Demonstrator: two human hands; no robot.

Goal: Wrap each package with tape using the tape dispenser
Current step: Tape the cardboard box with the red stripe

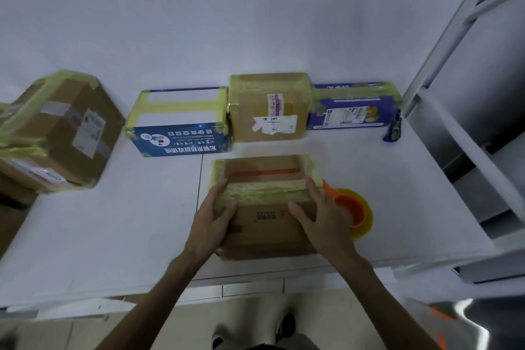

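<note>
Worktop: a smooth white worktop point(113, 221) with a thin dark seam running toward me just left of the package.
Room: a pale wall point(255, 8) rises behind the worktop, a grey metal shelf frame point(454, 94) stands at the right, and a tiled floor point(250, 321) shows below the near edge.
Package: a brown cardboard package point(267, 224) lies flat in front of me, with yellowish tape banded across its top and round its far rim.
Left grip: my left grip point(211, 221) clasps the package's left side, thumb laid on top and fingers running along the edge.
Right grip: my right grip point(324, 216) clasps the right side the same way.
Tape dispenser: the orange tape dispenser point(352, 212), carrying a yellowish roll, sits on the worktop just beside the package's right side, partly hidden by my right grip.
Back row: a blue box point(179, 125), a labelled brown box point(268, 108) and a flat blue box point(355, 106) stand side by side against the wall, all taped.
Far left: a big brown box point(56, 133), taped, sits at an angle.
Cutter: a small blue cutter point(393, 129) lies at the row's right end, near the shelf frame.
Edges: the near edge passes under my forearms, close to the package's near end; the right edge meets the shelf frame.
Open room: bare white surface spreads left of the package toward the big brown box, and right beyond the tape dispenser; only a narrow strip separates the package from the back row.
</note>
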